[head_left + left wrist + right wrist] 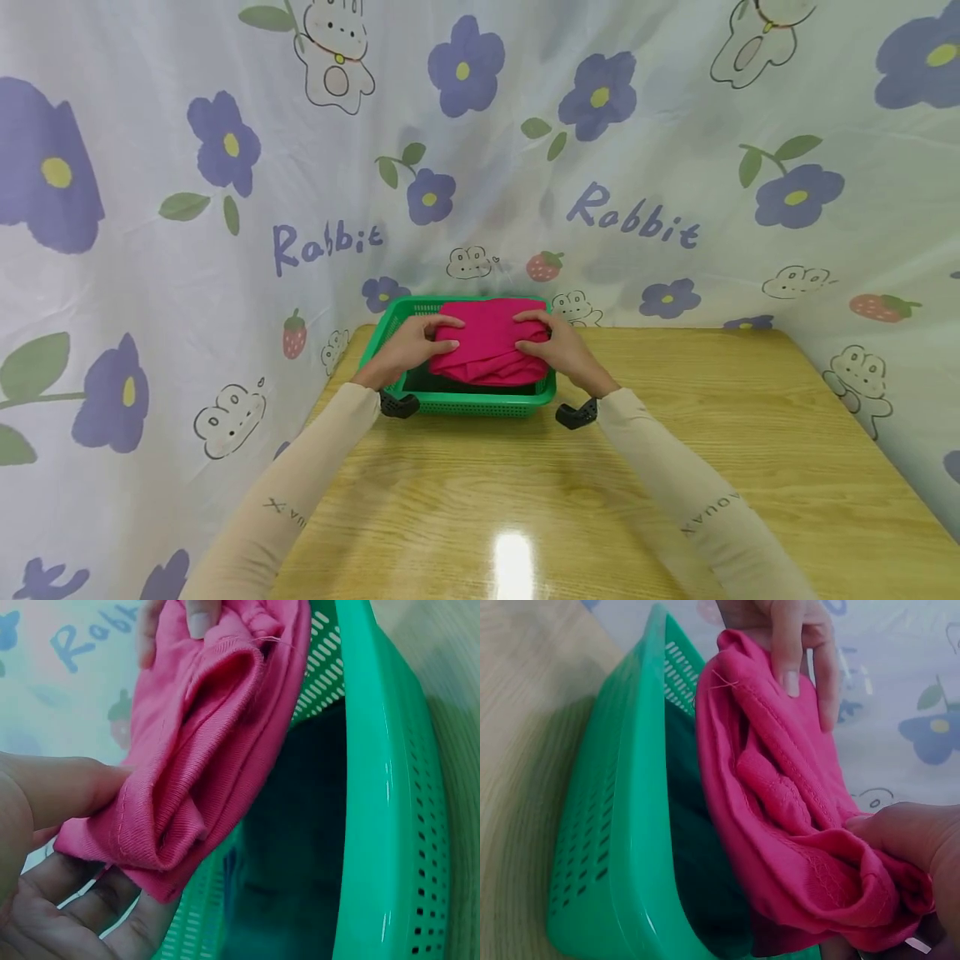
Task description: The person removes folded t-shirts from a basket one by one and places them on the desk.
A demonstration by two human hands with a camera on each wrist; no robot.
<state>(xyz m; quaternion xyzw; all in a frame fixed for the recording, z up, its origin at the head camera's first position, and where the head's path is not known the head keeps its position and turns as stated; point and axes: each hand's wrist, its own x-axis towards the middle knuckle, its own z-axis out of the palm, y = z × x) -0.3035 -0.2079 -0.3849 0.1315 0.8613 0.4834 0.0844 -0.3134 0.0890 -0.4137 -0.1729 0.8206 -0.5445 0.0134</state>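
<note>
So there's a folded bright pink fabric bundle (491, 337) around mid-frame, and both hands have it: the left hand (407, 343) grips its left end, the right hand (567, 350) its right (thumbs pressed into the folds, you can see it up close). It's over a rectangular green perforated plastic basket (472, 400), some dark cloth (292, 840) inside, on a yellowish wood-grain table (600, 475).

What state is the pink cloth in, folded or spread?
Folded: the pink cloth is a compact bundle, with stacked layers and doubled-over edges visible in both wrist views.
</note>
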